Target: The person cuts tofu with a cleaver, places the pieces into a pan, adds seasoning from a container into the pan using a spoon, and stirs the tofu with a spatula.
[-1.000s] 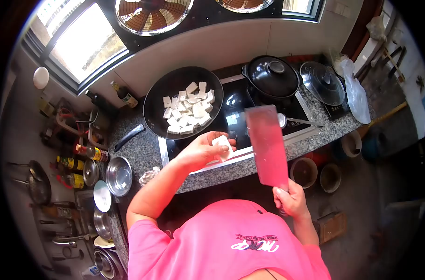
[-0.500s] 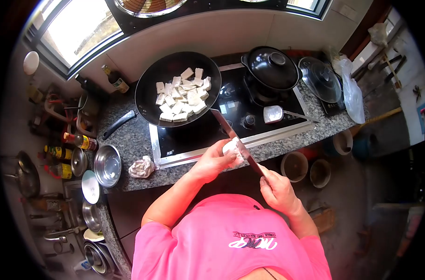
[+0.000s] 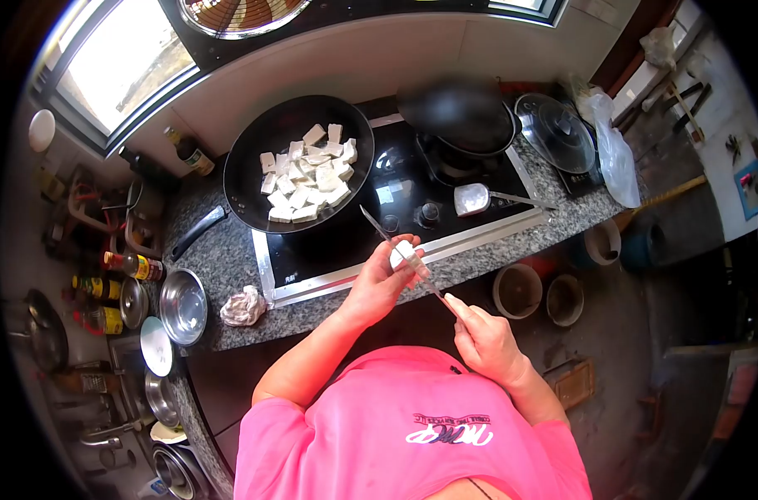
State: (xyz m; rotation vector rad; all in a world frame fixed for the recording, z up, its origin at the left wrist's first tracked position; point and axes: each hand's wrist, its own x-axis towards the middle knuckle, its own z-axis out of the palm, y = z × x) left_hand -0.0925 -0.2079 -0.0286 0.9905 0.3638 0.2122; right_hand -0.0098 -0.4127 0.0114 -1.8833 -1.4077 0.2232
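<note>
In the middle of the frame, the left hand (image 3: pixel 378 282) holds a white block (image 3: pixel 401 253), its fingers curled around it. Lower and to the right, the right hand (image 3: pixel 489 340) is closed firmly on a cleaver (image 3: pixel 430 282), seen nearly edge-on at the block; how deep it cuts, one cannot tell. At upper left of centre, white pieces (image 3: pixel 309 177) lie in a black pan (image 3: pixel 261 129).
</note>
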